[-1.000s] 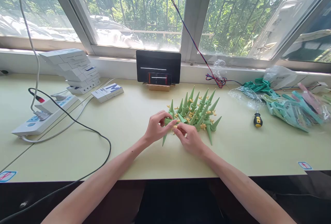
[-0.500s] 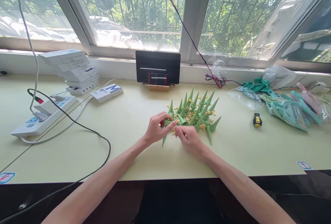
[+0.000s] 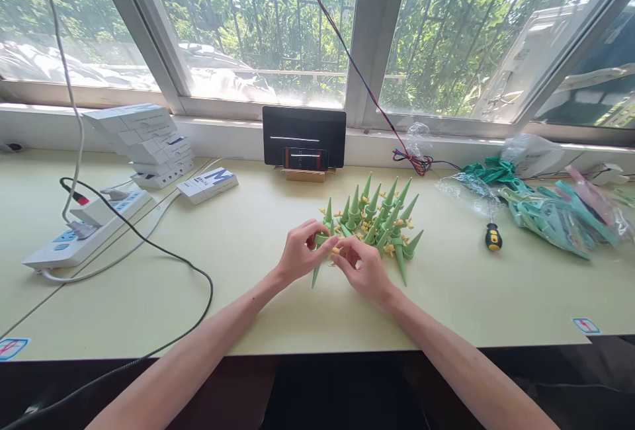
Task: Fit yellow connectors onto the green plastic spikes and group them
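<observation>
My left hand (image 3: 302,253) is closed around a green cone-shaped spike (image 3: 316,276), whose tip points down toward the table beneath my fingers. The thumb and forefinger of my right hand (image 3: 366,270) meet it from the other side, pinching a small yellow piece (image 3: 336,251) near the spike's wide end. Fingers partly hide where the two parts meet. Just beyond my hands stands a cluster of similar green spikes (image 3: 354,208), many upright and some lying over, with small yellow pieces (image 3: 389,249) among them.
Behind the spikes a tablet (image 3: 303,127) and a phone lean on a small stand. White boxes (image 3: 157,145) and a power strip (image 3: 84,235) with cables occupy the left. A screwdriver (image 3: 493,237) and bagged green parts (image 3: 550,215) lie on the right.
My right fingers have loosened and spread a little, so the yellow piece shows between my hands. My left hand keeps its hold on the spike. The whole view has shifted slightly.
</observation>
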{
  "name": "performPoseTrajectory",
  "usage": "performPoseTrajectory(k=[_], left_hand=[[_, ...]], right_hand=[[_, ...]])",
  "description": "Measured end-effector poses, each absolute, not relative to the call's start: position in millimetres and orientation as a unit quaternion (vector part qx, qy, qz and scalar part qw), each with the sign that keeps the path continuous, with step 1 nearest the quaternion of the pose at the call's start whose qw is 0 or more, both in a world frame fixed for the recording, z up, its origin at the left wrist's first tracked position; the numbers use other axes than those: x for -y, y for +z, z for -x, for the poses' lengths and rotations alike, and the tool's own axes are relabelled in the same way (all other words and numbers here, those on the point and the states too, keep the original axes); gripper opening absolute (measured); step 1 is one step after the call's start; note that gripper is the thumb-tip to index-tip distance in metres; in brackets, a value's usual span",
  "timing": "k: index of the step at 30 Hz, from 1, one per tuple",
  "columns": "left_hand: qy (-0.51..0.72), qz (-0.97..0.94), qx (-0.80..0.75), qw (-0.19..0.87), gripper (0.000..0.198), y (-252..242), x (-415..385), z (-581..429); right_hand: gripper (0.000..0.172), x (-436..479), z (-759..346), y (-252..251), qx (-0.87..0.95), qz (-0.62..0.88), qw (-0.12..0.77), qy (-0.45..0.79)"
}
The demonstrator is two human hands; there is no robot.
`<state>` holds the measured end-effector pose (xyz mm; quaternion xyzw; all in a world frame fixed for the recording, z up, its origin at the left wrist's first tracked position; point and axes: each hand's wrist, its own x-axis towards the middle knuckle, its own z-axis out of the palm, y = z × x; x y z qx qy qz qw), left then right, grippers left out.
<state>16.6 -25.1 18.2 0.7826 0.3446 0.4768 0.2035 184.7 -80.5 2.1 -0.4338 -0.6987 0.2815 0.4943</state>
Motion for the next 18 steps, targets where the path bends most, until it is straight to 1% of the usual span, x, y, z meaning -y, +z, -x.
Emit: performPoseTrajectory(k=[5, 18], left_hand=[[0.472, -0.791, -0.338, 0.197, 0.024, 14.1, 23.6, -15.9], [0.469, -0.803, -0.319, 0.181, 0.023, 13.6, 23.7, -15.0]], right_hand=[[0.022, 79.4, -184.4, -1.2, 0.706, 0.434, 0.485, 0.28], [0.041, 78.0, -184.0, -7.0, 0.722, 0.443, 0.461, 0.264]])
